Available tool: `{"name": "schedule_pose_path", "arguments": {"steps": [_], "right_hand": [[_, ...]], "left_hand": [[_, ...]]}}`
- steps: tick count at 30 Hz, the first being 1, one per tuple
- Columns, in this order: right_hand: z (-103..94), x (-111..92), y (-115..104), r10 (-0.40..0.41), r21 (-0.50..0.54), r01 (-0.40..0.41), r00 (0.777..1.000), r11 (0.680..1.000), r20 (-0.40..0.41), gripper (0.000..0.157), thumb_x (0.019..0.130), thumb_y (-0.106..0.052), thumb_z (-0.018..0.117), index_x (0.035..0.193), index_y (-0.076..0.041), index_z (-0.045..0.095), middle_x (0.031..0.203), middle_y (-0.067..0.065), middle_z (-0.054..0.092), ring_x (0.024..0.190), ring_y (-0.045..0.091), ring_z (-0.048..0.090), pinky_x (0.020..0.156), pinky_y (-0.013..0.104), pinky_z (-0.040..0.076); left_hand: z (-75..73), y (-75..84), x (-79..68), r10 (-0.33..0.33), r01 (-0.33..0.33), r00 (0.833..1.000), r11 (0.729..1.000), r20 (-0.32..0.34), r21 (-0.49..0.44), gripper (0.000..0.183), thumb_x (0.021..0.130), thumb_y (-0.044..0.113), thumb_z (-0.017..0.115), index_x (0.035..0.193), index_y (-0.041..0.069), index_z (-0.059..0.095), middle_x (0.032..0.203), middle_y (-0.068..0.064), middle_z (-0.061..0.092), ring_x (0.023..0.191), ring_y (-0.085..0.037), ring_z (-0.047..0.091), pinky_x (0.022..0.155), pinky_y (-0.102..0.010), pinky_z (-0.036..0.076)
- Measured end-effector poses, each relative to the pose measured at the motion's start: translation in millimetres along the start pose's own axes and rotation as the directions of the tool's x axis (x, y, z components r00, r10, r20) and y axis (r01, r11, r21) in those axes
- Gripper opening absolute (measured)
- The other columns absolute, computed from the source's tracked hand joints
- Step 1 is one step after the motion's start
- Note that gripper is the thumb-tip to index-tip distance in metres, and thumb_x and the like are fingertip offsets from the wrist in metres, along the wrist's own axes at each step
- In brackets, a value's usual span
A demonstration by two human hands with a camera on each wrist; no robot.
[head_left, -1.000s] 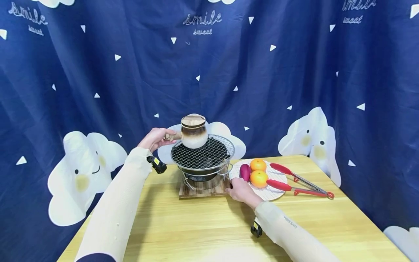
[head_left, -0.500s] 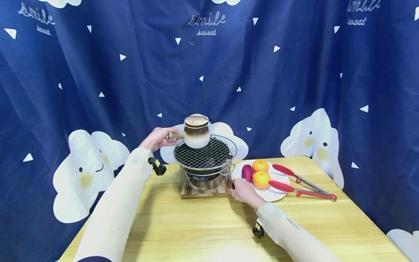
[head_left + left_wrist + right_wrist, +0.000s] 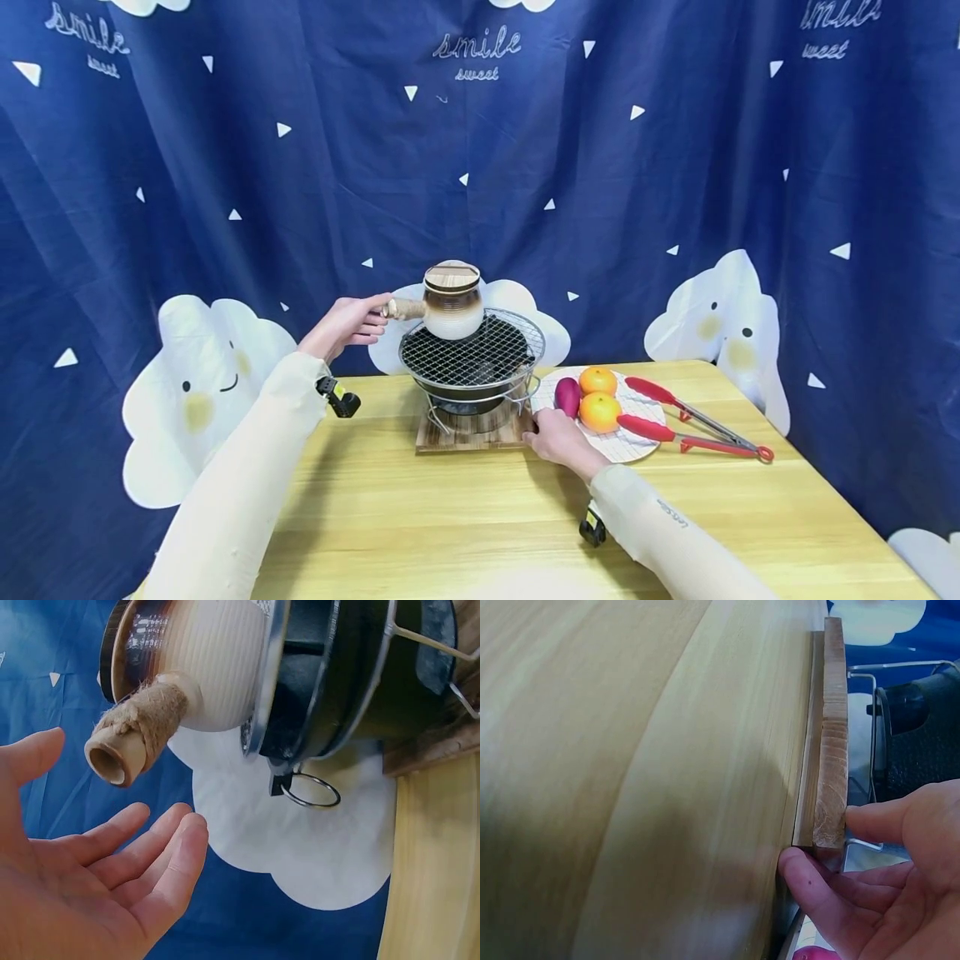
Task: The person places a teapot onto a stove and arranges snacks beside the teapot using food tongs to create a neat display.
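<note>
A brown-and-cream ceramic pot [image 3: 453, 315] with a wooden lid [image 3: 452, 274] sits on the wire grate [image 3: 498, 357] of a small round black grill [image 3: 364, 675]. Its side handle [image 3: 142, 724], wrapped in twine, points left towards my left hand [image 3: 105, 877]. That hand is apart from the handle, thumb and fingers spread and relaxed, palm facing it. Under the grill lies a wooden board [image 3: 472, 443]. My right hand [image 3: 561, 437] pinches the board's near right corner, thumb [image 3: 877, 819] on its top face and a fingertip [image 3: 795, 864] at the lower edge.
Right of the grill, a round white plate [image 3: 630, 452] holds two oranges [image 3: 600, 412] and a purple eggplant-like item [image 3: 567, 397]. Red-tipped tongs [image 3: 723, 450] lie across its right rim onto the table [image 3: 420, 517]. A blue curtain [image 3: 337, 167] hangs behind.
My left hand has let go of the pot's handle and drawn slightly back to the left, fingers opening. The pot stays on the grate; my right hand keeps its grip on the board.
</note>
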State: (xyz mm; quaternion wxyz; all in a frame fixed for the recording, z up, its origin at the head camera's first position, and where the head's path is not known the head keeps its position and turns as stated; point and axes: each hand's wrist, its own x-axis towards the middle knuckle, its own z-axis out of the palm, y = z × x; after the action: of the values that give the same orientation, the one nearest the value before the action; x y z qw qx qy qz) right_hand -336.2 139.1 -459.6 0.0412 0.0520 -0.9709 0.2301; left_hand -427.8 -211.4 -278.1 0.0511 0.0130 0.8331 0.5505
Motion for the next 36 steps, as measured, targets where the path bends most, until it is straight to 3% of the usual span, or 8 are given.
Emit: {"name": "schedule_pose_path", "arguments": {"steps": [6, 12, 19, 25, 36], "right_hand": [[0.2, -0.3, -0.4, 0.013, 0.013, -0.013, 1.000, 1.000, 0.003, 0.022, 0.089, -0.026, 0.074, 0.080, -0.009, 0.063, 0.075, 0.007, 0.059, 0.066, 0.023, 0.055, 0.058, 0.034, 0.047], [1.8, -0.1, 0.1, 0.008, 0.000, -0.008, 1.000, 1.000, -0.009, 0.022, 0.089, -0.025, 0.075, 0.082, -0.007, 0.064, 0.076, 0.009, 0.061, 0.067, 0.024, 0.056, 0.060, 0.036, 0.049], [0.7, 2.2, -0.2, 0.001, 0.008, -0.001, 1.000, 1.000, 0.002, 0.022, 0.089, -0.025, 0.074, 0.081, -0.008, 0.064, 0.076, 0.008, 0.061, 0.066, 0.023, 0.056, 0.058, 0.036, 0.049], [-1.6, 3.1, -1.5, 0.002, 0.004, -0.002, 1.000, 1.000, -0.001, 0.022, 0.089, -0.025, 0.074, 0.080, -0.007, 0.064, 0.077, 0.009, 0.061, 0.068, 0.024, 0.056, 0.059, 0.037, 0.049], [-2.5, 2.6, -2.3, 0.018, -0.012, -0.018, 1.000, 1.000, 0.019, 0.021, 0.089, -0.026, 0.073, 0.085, -0.007, 0.066, 0.081, 0.011, 0.063, 0.071, 0.025, 0.058, 0.062, 0.038, 0.052]], "left_hand": [[-4.9, -7.4, -16.2, 0.007, -0.008, 1.000, 0.997, 0.014, 0.071, 0.073, 0.097, 0.058, 0.054, 0.140, -0.001, 0.054, 0.128, -0.013, 0.064, 0.094, -0.010, 0.067, 0.099, -0.036, 0.057], [-4.4, -16.4, -29.6, 0.007, -0.007, 1.000, 0.999, -0.001, 0.051, 0.069, 0.097, 0.055, 0.057, 0.134, -0.004, 0.057, 0.114, -0.007, 0.068, 0.087, -0.006, 0.068, 0.089, -0.031, 0.061], [-3.9, -28.0, -46.2, 0.022, -0.022, 1.000, 0.999, -0.006, 0.045, 0.069, 0.098, 0.051, 0.058, 0.141, -0.002, 0.053, 0.125, -0.012, 0.067, 0.095, -0.010, 0.068, 0.097, -0.038, 0.058], [4.7, -42.1, -59.3, 0.032, -0.033, 0.999, 0.999, 0.015, 0.034, 0.062, 0.102, 0.039, 0.056, 0.144, -0.006, 0.047, 0.118, -0.011, 0.070, 0.093, -0.009, 0.068, 0.092, -0.034, 0.061], [21.6, -79.6, -62.8, -0.006, 0.005, 1.000, 0.998, 0.026, 0.055, 0.061, 0.099, 0.039, 0.060, 0.137, -0.008, 0.051, 0.125, -0.021, 0.066, 0.106, -0.024, 0.067, 0.087, -0.036, 0.062]]}}
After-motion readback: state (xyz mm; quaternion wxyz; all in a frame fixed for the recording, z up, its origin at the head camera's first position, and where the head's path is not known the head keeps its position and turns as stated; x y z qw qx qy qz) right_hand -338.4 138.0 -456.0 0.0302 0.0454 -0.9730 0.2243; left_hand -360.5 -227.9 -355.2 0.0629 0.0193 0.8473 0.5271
